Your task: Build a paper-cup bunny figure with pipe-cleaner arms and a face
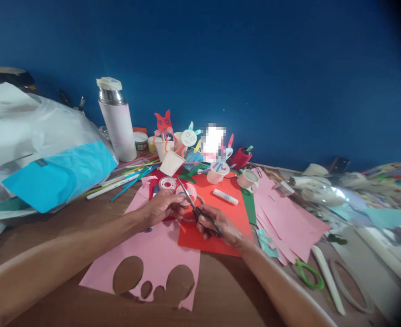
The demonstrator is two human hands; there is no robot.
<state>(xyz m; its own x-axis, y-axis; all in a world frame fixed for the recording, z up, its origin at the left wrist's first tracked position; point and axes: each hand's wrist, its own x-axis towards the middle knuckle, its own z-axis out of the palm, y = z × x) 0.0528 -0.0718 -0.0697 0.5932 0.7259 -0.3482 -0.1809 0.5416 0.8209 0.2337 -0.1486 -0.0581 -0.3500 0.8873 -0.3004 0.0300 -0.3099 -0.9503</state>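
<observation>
My left hand (168, 205) is closed on a small piece of pink paper (189, 191), pinched between thumb and fingers. In my right hand (214, 222) is a pair of scissors (191, 204) with dark handles. Its blades point up and left, across the pink piece. Below both hands lie a red-orange sheet (207, 240) and a pink sheet (152, 254) with several round holes cut in it. Just behind my left hand rests a roll of tape (167, 183). A glue stick (225, 197) lies on the red-orange sheet.
Paper cups with animal faces (172, 162) stand at the back, near a white mug (248, 180). On the left are a tall flask (116, 122), a plastic bag (57, 131) and several pens (110, 186). Pink sheets (289, 218) and a green pipe cleaner (311, 277) lie right.
</observation>
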